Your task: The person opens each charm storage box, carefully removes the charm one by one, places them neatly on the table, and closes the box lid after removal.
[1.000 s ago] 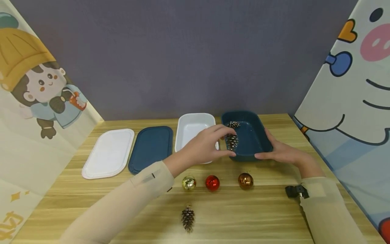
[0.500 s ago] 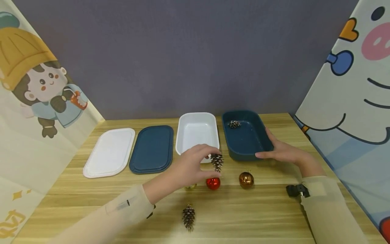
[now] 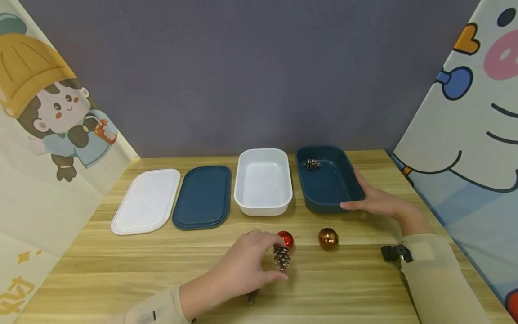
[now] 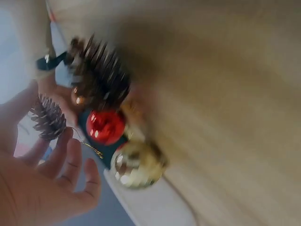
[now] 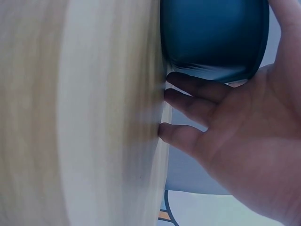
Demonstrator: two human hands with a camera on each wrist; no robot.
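Note:
My left hand [image 3: 238, 265] pinches a pine cone [image 3: 282, 258] between thumb and fingertips, over the table in front of the boxes. In the left wrist view this pine cone [image 4: 48, 117] has a thin gold hanging loop. Another pine cone [image 3: 252, 296] lies partly hidden under the hand. Just behind the fingers is a red ball ornament [image 3: 286, 240]; a gold ball [image 4: 138, 165] shows only in the left wrist view. My right hand [image 3: 378, 201] rests with fairly straight fingers at the near right corner of a dark blue box [image 3: 331, 208], which holds a pine cone [image 3: 312, 164].
A white box [image 3: 263, 210] stands left of the blue one. Further left lie a dark blue lid [image 3: 204, 195] and a white lid [image 3: 146, 202]. A copper-brown ball [image 3: 328, 238] sits before the blue box. A grey wall [image 3: 259, 76] rises behind the table.
My left hand has brought the pine cone out from the blue box, past the white box, toward the near side of the table. The right hand stays at the blue box's corner.

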